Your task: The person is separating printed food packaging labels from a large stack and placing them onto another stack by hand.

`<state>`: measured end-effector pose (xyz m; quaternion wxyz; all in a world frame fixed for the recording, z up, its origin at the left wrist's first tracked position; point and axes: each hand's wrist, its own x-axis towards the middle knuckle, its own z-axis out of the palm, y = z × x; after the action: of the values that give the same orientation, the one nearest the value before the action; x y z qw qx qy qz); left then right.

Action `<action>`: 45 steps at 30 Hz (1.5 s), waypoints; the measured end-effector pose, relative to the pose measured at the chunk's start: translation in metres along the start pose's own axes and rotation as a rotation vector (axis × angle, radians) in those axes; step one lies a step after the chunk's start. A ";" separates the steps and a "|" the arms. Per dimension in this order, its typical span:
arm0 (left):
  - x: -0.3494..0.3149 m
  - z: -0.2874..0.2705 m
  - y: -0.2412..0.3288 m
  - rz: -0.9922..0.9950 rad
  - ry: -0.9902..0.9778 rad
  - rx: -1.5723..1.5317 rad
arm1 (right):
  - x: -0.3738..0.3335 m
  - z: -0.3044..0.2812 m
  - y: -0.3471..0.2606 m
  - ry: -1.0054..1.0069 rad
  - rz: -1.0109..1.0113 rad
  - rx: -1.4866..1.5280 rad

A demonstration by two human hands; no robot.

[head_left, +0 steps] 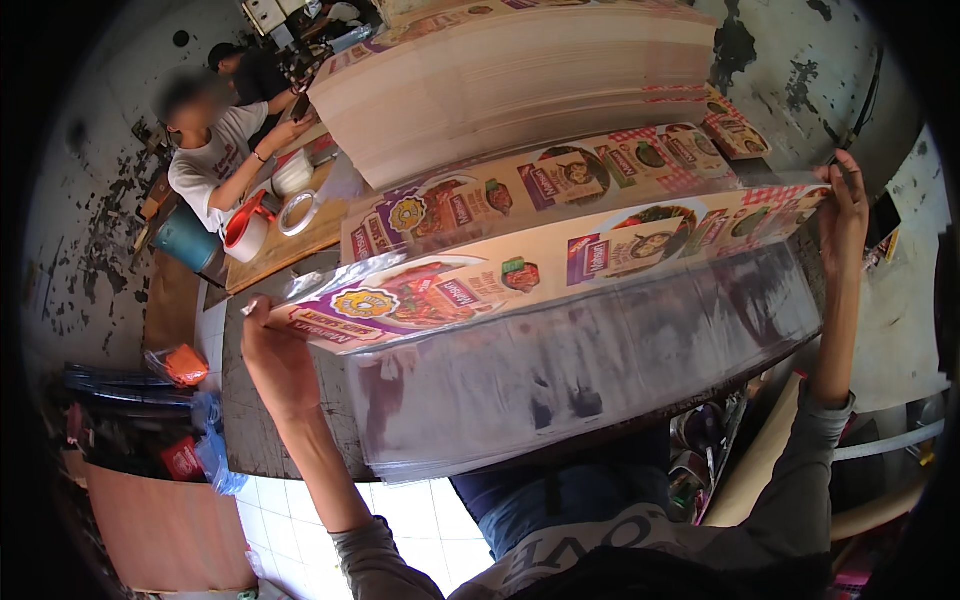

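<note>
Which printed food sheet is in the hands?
The front sheet, gripped at its ends by left hand and right hand. The rear sheet and the tall stack are behind it, no hand on either.

Wide, round-rimmed view looking down from the wearer's own head.
The left of two side-by-side fisheye cameras up there faces forward and down, past the shirt front (695, 540) at the lower edge. Close below it, the left hand (281, 362) and right hand (845, 210) span the middle with a printed sheet (550, 272) between them. Farther off, the view takes in a tall stack (520, 100), a co-worker (208, 160) at upper left and the wall (775, 55) behind.
</note>
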<state>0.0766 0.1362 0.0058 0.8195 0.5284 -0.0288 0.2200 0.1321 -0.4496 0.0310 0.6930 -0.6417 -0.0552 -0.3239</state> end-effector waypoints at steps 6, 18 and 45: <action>-0.009 0.024 -0.012 0.055 0.214 0.097 | -0.013 -0.012 0.034 0.080 0.218 0.054; -0.002 0.048 -0.002 0.201 0.397 0.054 | -0.029 0.045 0.000 0.249 0.180 0.278; 0.090 0.009 -0.053 -0.145 0.099 0.491 | 0.098 0.058 0.066 -0.467 0.533 -0.565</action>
<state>0.1798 0.1392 -0.0102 0.6809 0.7006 0.1036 0.1866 0.2632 -0.4349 0.0329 0.5189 -0.8533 0.0475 0.0168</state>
